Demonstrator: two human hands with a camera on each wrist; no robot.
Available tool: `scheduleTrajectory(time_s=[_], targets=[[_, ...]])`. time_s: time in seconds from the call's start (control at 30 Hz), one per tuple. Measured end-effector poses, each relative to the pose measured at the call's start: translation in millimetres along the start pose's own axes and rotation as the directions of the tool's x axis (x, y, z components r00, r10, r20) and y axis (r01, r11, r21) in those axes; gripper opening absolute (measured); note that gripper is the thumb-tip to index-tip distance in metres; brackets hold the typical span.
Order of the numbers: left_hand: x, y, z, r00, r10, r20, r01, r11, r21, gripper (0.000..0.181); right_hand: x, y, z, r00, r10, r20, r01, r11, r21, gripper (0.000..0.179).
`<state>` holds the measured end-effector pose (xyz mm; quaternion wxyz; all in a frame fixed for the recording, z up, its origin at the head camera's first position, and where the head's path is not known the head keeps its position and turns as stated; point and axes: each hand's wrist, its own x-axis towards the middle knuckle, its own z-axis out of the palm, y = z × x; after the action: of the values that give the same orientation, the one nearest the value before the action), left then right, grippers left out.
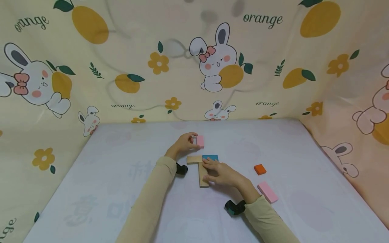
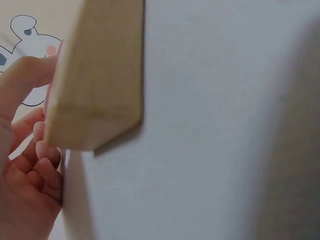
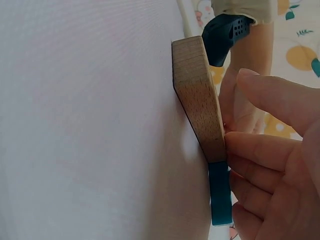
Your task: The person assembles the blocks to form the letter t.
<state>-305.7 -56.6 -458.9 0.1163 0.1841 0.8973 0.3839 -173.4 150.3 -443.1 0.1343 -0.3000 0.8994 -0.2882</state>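
My left hand (image 1: 184, 142) pinches a small pink block (image 1: 200, 141) between thumb and fingers, just beyond the other blocks. Only a thin pink edge of it shows in the left wrist view, behind a wooden block. My right hand (image 1: 224, 173) rests with extended fingers over a blue block (image 1: 212, 157), its thumb by a long wooden block (image 1: 203, 182). That long block points toward me. Across its far end lie a shorter wooden block (image 1: 193, 160) and the blue one, side by side in a T shape. In the right wrist view the fingertips touch the blue block (image 3: 220, 197).
Right of my right hand, a small orange block (image 1: 260, 169) and a longer pink block (image 1: 267, 192) lie on the white tabletop (image 1: 106, 189). A patterned cloth (image 1: 182, 74) stands behind the table and along both sides. Each wrist wears a black camera.
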Motion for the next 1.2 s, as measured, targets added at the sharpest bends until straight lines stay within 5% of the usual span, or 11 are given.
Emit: scheduleTrajectory(time_s=[1.2], targets=[[-11.3, 1.3, 9.0, 0.999, -0.029, -0.041, 0.025, 0.996, -0.089, 0.056, 0.5, -0.2, 0.4, 1.000, 0.007, 0.009, -0.007, 1.000, -0.007, 0.061]])
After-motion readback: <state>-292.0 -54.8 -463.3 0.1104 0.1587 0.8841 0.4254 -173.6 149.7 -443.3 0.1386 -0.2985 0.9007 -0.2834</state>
